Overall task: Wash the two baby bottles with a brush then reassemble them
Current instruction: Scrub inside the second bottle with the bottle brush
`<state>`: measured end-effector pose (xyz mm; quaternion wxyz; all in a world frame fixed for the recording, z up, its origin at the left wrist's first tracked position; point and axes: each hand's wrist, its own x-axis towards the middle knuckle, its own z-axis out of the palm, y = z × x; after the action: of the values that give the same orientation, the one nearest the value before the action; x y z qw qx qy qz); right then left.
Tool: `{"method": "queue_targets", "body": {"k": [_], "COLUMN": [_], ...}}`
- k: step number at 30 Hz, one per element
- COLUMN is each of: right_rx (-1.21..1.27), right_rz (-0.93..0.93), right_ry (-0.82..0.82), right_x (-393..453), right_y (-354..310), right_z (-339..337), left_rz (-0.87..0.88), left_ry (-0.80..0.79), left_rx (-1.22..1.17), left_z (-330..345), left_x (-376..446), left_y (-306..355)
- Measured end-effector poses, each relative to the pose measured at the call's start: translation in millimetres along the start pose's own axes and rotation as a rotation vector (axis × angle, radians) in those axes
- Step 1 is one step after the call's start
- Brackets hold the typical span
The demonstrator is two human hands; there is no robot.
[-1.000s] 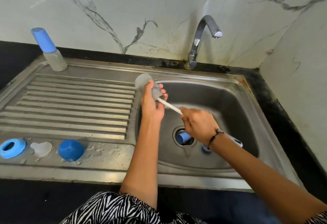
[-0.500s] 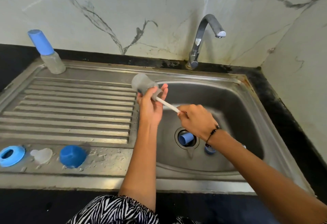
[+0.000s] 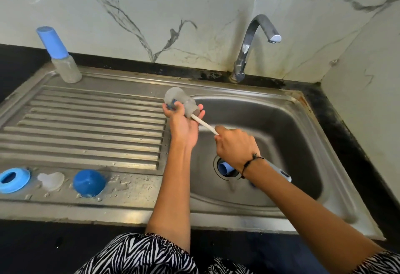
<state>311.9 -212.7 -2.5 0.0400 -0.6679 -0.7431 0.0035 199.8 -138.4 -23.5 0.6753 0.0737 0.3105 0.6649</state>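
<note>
Gripping unlabelled bottle (image 3: 180,101), left hand (image 3: 184,126); right hand (image 3: 236,148) holds brush (image 3: 204,124).

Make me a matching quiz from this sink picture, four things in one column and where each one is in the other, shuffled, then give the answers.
Things:
1. capped baby bottle
2. open baby bottle
3. blue dome cap
4. brush handle

Places:
A. front ledge of the drainboard
B. gripped in the right hand
C. back left corner of the drainboard
D. gripped in the left hand

Pairs: 1-C, 2-D, 3-A, 4-B
</note>
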Motion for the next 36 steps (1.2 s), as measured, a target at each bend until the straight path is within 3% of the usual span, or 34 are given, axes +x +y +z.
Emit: {"method": "queue_targets", "body": {"k": [4,7,12,16,18,20,22,24,25,27,30,33,36], "right_rx": [0.053,-0.013,-0.035,0.017,0.062,0.198,0.527,0.743,0.707,0.402,0.054,0.015,0.187], "right_rz": [-0.067,-0.123,-0.202,-0.231,-0.173,-0.086,0.014,0.085,0.084,0.057,0.044,0.060,0.079], "right_ry": [0.021,0.049,0.307,0.338,0.231,-0.027,-0.197,-0.265,-0.285,-0.254,-0.080,-0.026,-0.068], "right_x": [-6,-10,-22,-23,-20,-14,-7,1,5,11,12,13,15], "right_y": [15,23,32,34,32,30,27,24,22,18,12,8,16], "right_z": [-4,-5,7,13,9,6,3,1,2,3,0,1,2], "left_rz": [0.012,0.045,0.031,-0.010,-0.049,-0.080,-0.114,-0.129,-0.135,-0.105,0.057,0.077,0.101], "left_ry": [-0.099,-0.040,0.078,0.116,0.051,-0.011,-0.070,-0.116,-0.124,-0.091,0.050,0.048,-0.033], "left_rx": [-0.032,-0.034,-0.082,-0.118,-0.146,-0.183,-0.268,-0.306,-0.291,-0.204,0.056,0.128,0.047], "left_z": [-9,-11,-11,-14,-14,-13,-11,-12,-12,-10,0,3,1], "left_x": [-3,-7,-4,-4,-2,-3,-5,-5,-5,-6,-2,4,6], "left_y": [11,6,0,-1,3,6,8,6,5,2,-4,-5,2]}}
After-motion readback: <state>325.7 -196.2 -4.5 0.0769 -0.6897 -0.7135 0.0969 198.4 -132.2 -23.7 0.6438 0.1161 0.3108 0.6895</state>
